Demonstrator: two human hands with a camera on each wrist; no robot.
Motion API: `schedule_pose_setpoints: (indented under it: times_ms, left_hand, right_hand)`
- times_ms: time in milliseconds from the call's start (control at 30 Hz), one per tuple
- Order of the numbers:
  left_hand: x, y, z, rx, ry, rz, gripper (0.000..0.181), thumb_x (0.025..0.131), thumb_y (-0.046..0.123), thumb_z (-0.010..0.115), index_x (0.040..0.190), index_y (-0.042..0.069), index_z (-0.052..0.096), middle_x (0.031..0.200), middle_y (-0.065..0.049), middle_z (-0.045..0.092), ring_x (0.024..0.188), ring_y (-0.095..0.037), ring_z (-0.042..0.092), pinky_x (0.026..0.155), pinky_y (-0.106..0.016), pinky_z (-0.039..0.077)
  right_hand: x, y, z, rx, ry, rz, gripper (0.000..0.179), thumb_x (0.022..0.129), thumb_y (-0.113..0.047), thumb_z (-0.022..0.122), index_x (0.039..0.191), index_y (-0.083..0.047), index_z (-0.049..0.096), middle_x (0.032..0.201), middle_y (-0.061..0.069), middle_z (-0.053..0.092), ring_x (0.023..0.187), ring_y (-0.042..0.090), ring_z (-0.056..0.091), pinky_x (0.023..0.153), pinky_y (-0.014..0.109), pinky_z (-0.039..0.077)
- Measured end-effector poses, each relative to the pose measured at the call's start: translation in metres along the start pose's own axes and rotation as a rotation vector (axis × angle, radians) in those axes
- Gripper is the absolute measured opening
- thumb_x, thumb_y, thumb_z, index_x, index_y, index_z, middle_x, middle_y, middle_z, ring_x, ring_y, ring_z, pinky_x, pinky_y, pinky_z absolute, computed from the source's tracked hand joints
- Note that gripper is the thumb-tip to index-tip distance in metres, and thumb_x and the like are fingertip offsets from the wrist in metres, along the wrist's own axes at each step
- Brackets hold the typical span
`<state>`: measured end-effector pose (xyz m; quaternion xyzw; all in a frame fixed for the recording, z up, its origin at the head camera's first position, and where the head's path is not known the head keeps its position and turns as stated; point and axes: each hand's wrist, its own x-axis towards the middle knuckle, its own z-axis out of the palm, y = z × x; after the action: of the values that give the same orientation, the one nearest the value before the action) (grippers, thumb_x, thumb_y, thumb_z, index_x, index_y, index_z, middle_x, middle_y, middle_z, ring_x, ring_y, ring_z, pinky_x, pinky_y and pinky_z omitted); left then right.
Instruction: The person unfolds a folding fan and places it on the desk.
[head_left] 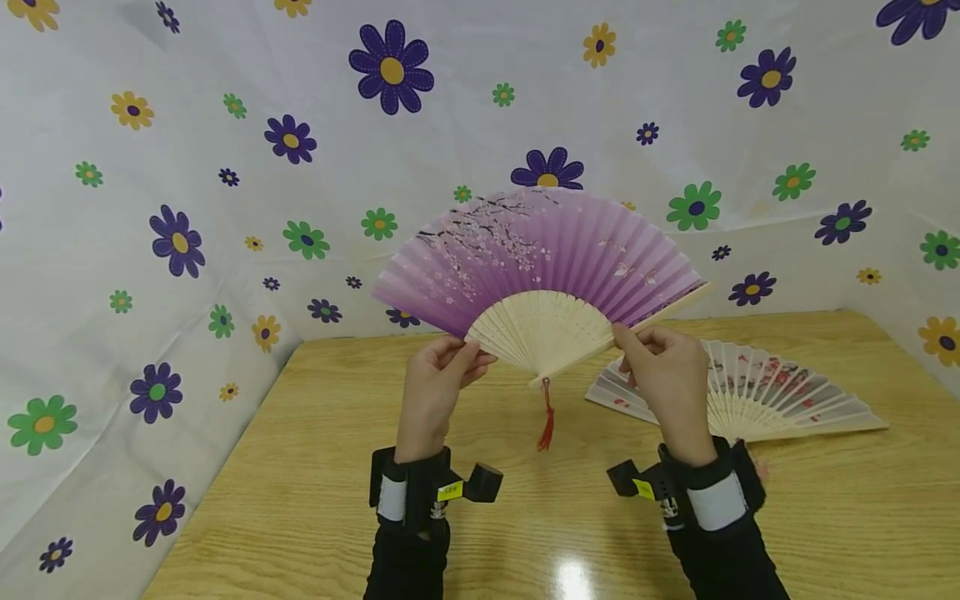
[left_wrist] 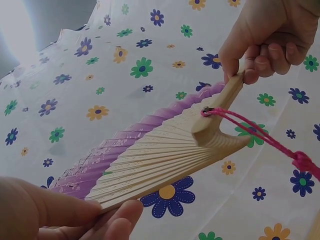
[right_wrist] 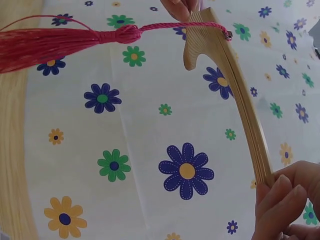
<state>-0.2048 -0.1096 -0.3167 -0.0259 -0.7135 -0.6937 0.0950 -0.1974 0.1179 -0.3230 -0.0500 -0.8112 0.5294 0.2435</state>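
A purple folding fan [head_left: 525, 242] with blossom branches and pale wooden ribs is spread wide, held up above the table. My left hand [head_left: 438, 387] pinches its left outer rib between thumb and fingers. At the opposite edge, my right hand [head_left: 667, 375] grips the right guard stick. From the pivot hangs a red tassel [head_left: 547, 425]; its cord [left_wrist: 260, 132] loops through the rivet in the left wrist view. Seen edge-on in the right wrist view, the wooden ribs [right_wrist: 240, 95] run down to the right hand's fingers [right_wrist: 280, 205].
A second folding fan [head_left: 772, 392], white with red flowers, lies spread on the wooden table [head_left: 300, 467] at the right, partly behind my right hand. A white cloth [head_left: 450, 50] printed with flowers stands behind the table and along its sides.
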Motion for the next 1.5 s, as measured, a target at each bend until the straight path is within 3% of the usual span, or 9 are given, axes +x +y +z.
schedule_pose_setpoints:
  times_ms: [133, 333, 700, 900, 1067, 1300, 1500]
  left_hand:
    - [0.0, 0.001, 0.0, -0.03, 0.014, 0.006, 0.017, 0.098, -0.002, 0.055, 0.103, -0.016, 0.061, 0.089, -0.017, 0.071, 0.073, -0.008, 0.069, 0.065, -0.012, 0.058]
    - [0.001, 0.003, -0.001, -0.071, 0.048, 0.008, 0.015, 0.098, -0.002, 0.054, 0.102, -0.015, 0.06, 0.081, -0.005, 0.069, 0.07, -0.006, 0.069, 0.063, -0.012, 0.058]
    - [0.001, 0.003, -0.002, -0.094, 0.057, 0.014, 0.013, 0.098, -0.002, 0.054, 0.1, -0.014, 0.059, 0.075, 0.003, 0.069, 0.071, -0.007, 0.07, 0.063, -0.012, 0.058]
    - [0.001, 0.003, -0.002, -0.137, 0.104, 0.041, 0.014, 0.098, -0.003, 0.053, 0.101, -0.015, 0.059, 0.073, 0.006, 0.067, 0.071, -0.007, 0.07, 0.063, -0.011, 0.058]
    - [0.002, 0.002, -0.003, -0.154, 0.103, 0.042, 0.013, 0.098, -0.004, 0.052, 0.1, -0.016, 0.058, 0.071, 0.008, 0.067, 0.071, -0.009, 0.071, 0.063, -0.012, 0.058]
    - [0.002, 0.001, -0.002, -0.179, 0.108, 0.044, 0.013, 0.098, -0.004, 0.052, 0.099, -0.015, 0.058, 0.071, 0.008, 0.068, 0.07, -0.006, 0.07, 0.063, -0.011, 0.058]
    - [0.004, 0.0, -0.003, -0.234, 0.176, 0.017, 0.009, 0.099, -0.003, 0.052, 0.097, -0.011, 0.056, 0.07, 0.005, 0.067, 0.069, -0.005, 0.07, 0.062, -0.011, 0.058]
  right_hand:
    - [0.0, 0.0, 0.0, 0.086, -0.009, 0.021, 0.034, 0.092, -0.025, 0.066, 0.076, 0.005, 0.071, 0.046, -0.012, 0.054, 0.038, 0.006, 0.048, 0.035, 0.018, 0.027]
    - [0.0, 0.001, -0.002, 0.243, -0.032, 0.059, 0.033, 0.093, -0.024, 0.065, 0.078, 0.005, 0.067, 0.047, -0.012, 0.05, 0.042, 0.007, 0.045, 0.038, 0.017, 0.032]
    - [0.001, 0.001, -0.001, 0.287, -0.044, 0.089, 0.029, 0.094, -0.022, 0.064, 0.077, 0.002, 0.066, 0.047, -0.012, 0.049, 0.044, 0.007, 0.045, 0.039, 0.016, 0.034]
    - [0.002, 0.001, 0.001, 0.389, -0.071, 0.131, 0.027, 0.095, -0.018, 0.063, 0.071, -0.006, 0.065, 0.047, -0.012, 0.049, 0.043, 0.005, 0.042, 0.038, 0.014, 0.032]
    - [0.002, 0.003, 0.003, 0.426, -0.064, 0.151, 0.029, 0.095, -0.015, 0.061, 0.067, -0.011, 0.065, 0.046, -0.012, 0.048, 0.041, 0.004, 0.041, 0.037, 0.013, 0.032]
    - [0.002, 0.005, 0.01, 0.52, -0.014, 0.182, 0.031, 0.095, -0.012, 0.062, 0.063, -0.014, 0.065, 0.047, -0.011, 0.05, 0.04, 0.003, 0.04, 0.036, 0.012, 0.034]
    - [0.0, 0.004, 0.02, 0.609, 0.044, 0.191, 0.034, 0.093, -0.006, 0.062, 0.061, -0.015, 0.065, 0.049, -0.01, 0.053, 0.043, 0.002, 0.043, 0.037, 0.01, 0.038]
